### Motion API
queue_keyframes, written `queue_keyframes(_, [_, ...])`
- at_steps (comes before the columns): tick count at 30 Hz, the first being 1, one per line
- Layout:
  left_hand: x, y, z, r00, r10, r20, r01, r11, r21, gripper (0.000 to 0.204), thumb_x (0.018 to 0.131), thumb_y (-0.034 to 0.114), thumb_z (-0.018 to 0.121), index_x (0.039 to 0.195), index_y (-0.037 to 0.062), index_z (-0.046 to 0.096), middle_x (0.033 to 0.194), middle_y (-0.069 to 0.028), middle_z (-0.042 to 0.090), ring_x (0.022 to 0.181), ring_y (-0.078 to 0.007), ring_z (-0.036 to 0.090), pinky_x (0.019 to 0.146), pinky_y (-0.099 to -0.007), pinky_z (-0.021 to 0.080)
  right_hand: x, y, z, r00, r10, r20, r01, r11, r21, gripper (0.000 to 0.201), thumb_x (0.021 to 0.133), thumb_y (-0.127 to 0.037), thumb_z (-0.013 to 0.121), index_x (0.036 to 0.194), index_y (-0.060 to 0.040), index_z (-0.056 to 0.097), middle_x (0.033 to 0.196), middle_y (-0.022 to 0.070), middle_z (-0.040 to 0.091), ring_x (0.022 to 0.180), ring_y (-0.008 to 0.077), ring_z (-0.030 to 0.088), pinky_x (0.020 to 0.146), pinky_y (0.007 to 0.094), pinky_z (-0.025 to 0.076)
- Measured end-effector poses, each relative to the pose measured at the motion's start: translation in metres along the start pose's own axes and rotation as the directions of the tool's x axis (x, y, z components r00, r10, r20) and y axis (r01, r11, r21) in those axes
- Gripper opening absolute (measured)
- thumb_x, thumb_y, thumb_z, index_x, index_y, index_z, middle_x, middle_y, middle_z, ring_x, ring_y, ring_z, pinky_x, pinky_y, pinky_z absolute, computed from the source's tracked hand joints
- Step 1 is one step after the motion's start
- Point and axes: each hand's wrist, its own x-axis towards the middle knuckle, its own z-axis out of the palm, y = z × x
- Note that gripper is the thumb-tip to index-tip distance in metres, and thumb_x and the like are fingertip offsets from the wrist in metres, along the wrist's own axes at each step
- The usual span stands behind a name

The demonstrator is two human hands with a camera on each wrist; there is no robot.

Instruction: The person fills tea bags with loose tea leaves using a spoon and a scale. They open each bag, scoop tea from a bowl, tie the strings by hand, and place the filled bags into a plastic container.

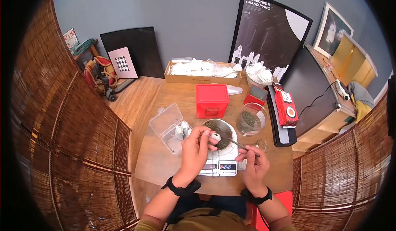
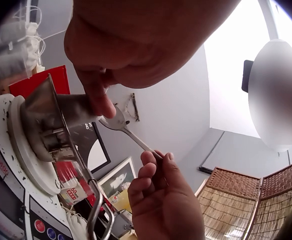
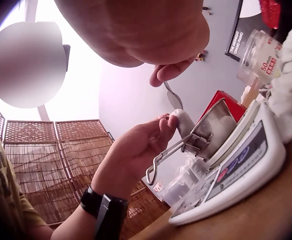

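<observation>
My left hand pinches a small white pouch by its top, above a metal pan. Dried green leaves lie in the pan, which stands on a white kitchen scale with its wire handle pointing toward me. Between thumb and fingers, my right hand holds a metal spoon by its handle. The spoon's bowl is right at the pouch's mouth; the left fingers partly cover the pouch.
Left of the scale stands an open clear plastic box holding white pouches. Behind are a red tin and a long cardboard box of white pouches. To the right are a clear tub of leaves and a red packet.
</observation>
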Motion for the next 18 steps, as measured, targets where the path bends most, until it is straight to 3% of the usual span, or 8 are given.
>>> queue_keyframes(1, [0.001,0.000,0.002,0.999,0.051,-0.018,-0.051,0.999,0.005,0.020,0.119,0.010,0.050,0.119,-0.0067,0.061,0.104,-0.0156,0.078,0.083,-0.0162,0.078,0.069,-0.0283,0.065,-0.001,-0.001,0.001,1.000,0.008,0.005,-0.008,1.000,0.001,0.024,0.118,-0.015,0.056,0.130,0.0037,0.063,0.109,0.0200,0.078,0.082,0.0192,0.076,0.076,0.0315,0.061])
queue_keyframes(4, [-0.001,0.014,0.003,0.999,0.032,-0.021,-0.030,0.996,0.082,0.018,0.120,0.010,0.046,0.117,-0.0040,0.056,0.103,-0.0172,0.079,0.082,-0.0178,0.079,0.070,-0.0296,0.067,-0.003,0.002,0.002,1.000,0.005,0.013,-0.005,1.000,0.001,0.024,0.118,-0.016,0.056,0.131,0.0037,0.063,0.111,0.0203,0.077,0.083,0.0201,0.077,0.076,0.0322,0.061])
queue_keyframes(12, [0.000,0.016,-0.011,0.993,0.117,-0.031,-0.112,0.984,0.136,0.017,0.121,0.011,0.045,0.119,-0.0030,0.055,0.108,-0.0205,0.079,0.084,-0.0193,0.080,0.072,-0.0309,0.067,-0.003,0.005,0.002,1.000,-0.024,0.000,0.024,0.999,0.034,0.023,0.117,-0.012,0.056,0.131,0.0053,0.064,0.113,0.0222,0.078,0.085,0.0202,0.078,0.075,0.0322,0.063])
queue_keyframes(14, [0.003,0.021,-0.031,0.974,0.156,-0.163,-0.146,0.987,0.071,0.013,0.119,0.006,0.047,0.118,-0.0030,0.057,0.105,-0.0180,0.078,0.082,-0.0198,0.079,0.071,-0.0309,0.065,-0.003,0.004,-0.001,0.997,-0.047,-0.057,0.051,0.996,0.067,0.023,0.118,-0.013,0.055,0.131,0.0048,0.063,0.113,0.0221,0.078,0.083,0.0198,0.077,0.076,0.0326,0.063])
queue_keyframes(15, [0.003,0.026,-0.042,0.978,0.142,-0.155,-0.131,0.988,0.082,0.013,0.119,0.006,0.047,0.118,-0.0030,0.057,0.105,-0.0180,0.078,0.082,-0.0198,0.079,0.071,-0.0309,0.065,-0.004,0.003,-0.002,0.997,-0.029,-0.066,0.034,0.997,0.072,0.023,0.118,-0.013,0.055,0.131,0.0048,0.063,0.113,0.0221,0.078,0.083,0.0198,0.077,0.076,0.0326,0.063])
queue_keyframes(18, [0.006,0.042,-0.073,0.930,0.267,-0.254,-0.211,0.951,0.227,0.016,0.119,0.008,0.046,0.117,-0.0029,0.058,0.106,-0.0181,0.078,0.081,-0.0196,0.078,0.070,-0.0310,0.064,0.000,0.003,-0.001,0.994,-0.072,-0.080,0.078,0.994,0.074,0.024,0.118,-0.014,0.055,0.132,0.0045,0.062,0.112,0.0215,0.077,0.082,0.0187,0.076,0.076,0.0319,0.062])
